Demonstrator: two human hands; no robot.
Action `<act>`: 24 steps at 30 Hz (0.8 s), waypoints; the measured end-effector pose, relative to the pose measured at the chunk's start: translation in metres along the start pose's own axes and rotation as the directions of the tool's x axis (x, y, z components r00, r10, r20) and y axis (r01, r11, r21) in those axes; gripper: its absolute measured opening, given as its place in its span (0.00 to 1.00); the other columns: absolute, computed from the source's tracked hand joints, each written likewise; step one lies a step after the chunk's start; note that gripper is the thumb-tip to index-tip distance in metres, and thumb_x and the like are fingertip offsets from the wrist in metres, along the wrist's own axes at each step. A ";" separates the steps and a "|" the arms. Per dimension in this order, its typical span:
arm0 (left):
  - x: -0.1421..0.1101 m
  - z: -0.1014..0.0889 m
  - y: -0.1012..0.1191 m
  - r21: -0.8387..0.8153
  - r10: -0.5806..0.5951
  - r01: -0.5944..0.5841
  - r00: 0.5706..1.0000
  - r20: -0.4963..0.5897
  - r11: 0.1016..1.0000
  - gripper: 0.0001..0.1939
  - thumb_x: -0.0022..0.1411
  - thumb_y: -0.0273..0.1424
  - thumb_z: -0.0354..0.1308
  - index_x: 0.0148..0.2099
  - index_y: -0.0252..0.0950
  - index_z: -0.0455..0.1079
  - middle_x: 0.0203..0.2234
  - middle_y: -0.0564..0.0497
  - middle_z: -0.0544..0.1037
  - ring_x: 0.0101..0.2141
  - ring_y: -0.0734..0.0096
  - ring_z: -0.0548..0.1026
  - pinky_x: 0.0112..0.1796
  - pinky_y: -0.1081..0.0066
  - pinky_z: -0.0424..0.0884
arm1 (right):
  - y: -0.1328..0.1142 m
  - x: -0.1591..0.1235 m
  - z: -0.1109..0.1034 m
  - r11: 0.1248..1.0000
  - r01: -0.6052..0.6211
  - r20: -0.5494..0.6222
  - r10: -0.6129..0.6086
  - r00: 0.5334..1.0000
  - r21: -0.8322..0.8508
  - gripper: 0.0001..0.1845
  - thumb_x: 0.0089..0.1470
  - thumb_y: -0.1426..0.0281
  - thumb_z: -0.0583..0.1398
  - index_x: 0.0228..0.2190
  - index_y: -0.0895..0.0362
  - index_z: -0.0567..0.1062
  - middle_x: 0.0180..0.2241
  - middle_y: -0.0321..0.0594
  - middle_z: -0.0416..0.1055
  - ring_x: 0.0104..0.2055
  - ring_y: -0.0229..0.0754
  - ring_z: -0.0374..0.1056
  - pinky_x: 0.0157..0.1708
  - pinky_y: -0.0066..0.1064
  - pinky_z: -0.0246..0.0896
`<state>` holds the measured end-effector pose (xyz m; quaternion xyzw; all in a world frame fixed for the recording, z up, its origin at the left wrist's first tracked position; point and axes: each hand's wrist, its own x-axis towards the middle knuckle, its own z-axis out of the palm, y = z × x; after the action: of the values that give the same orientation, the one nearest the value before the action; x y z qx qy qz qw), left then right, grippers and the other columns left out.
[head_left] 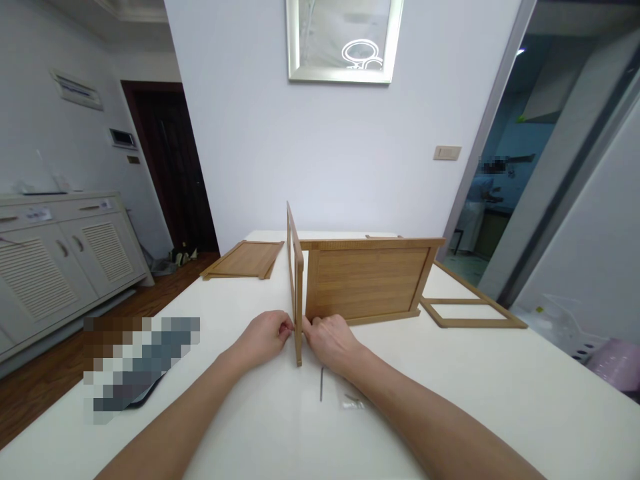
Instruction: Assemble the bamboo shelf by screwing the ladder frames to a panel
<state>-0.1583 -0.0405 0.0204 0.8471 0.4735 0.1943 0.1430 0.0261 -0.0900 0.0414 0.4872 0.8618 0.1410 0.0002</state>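
Note:
On the white table, a wooden side frame point(299, 287) stands on edge, seen almost end-on. A wooden panel point(370, 283) stands upright to its right, meeting it at roughly a right angle. My left hand point(267, 335) is closed in a pinch against the frame's left side, low down; whatever its fingertips hold is too small to make out. With curled fingers, my right hand point(334, 339) grips the panel's lower corner beside the frame. A thin hex key point(321, 385) lies near my right wrist, and a small clear bag with screw-like pieces point(353, 402) is close by.
Another wooden panel point(245, 259) lies flat at the back left. An open wooden frame point(480, 323) lies at the right. A blurred-out flat object point(145, 367) is at the left edge. Through the doorway at right stands a person point(477, 200).

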 end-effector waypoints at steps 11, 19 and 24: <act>0.001 0.002 0.002 -0.225 -0.012 0.037 0.994 0.113 0.974 0.12 0.62 0.32 0.48 0.33 0.37 0.73 0.30 0.48 0.80 0.38 0.61 0.75 0.41 0.68 0.68 | -0.002 0.000 -0.004 1.000 -0.019 0.032 0.019 0.999 0.002 0.14 0.63 0.75 0.45 0.48 0.60 0.63 0.33 0.48 0.77 0.35 0.45 0.75 0.31 0.30 0.62; 0.001 0.002 0.003 -0.157 -0.038 0.054 0.994 0.105 0.986 0.11 0.61 0.29 0.49 0.33 0.37 0.73 0.30 0.48 0.80 0.37 0.61 0.76 0.38 0.68 0.68 | -0.003 -0.001 -0.006 1.000 -0.001 0.046 0.002 0.999 -0.009 0.14 0.62 0.76 0.46 0.48 0.61 0.63 0.35 0.49 0.76 0.36 0.45 0.75 0.32 0.31 0.63; 0.002 0.002 0.003 -0.115 -0.061 0.072 0.994 0.095 0.991 0.10 0.60 0.28 0.51 0.34 0.37 0.74 0.31 0.47 0.80 0.35 0.62 0.76 0.37 0.69 0.66 | -0.003 0.000 -0.005 1.000 0.010 0.038 -0.010 0.999 -0.007 0.14 0.62 0.76 0.46 0.47 0.60 0.64 0.34 0.48 0.77 0.36 0.46 0.75 0.31 0.32 0.63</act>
<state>-0.1543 -0.0405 0.0197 0.8289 0.4820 0.1782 0.2208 0.0232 -0.0928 0.0460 0.4856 0.8635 0.1348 0.0189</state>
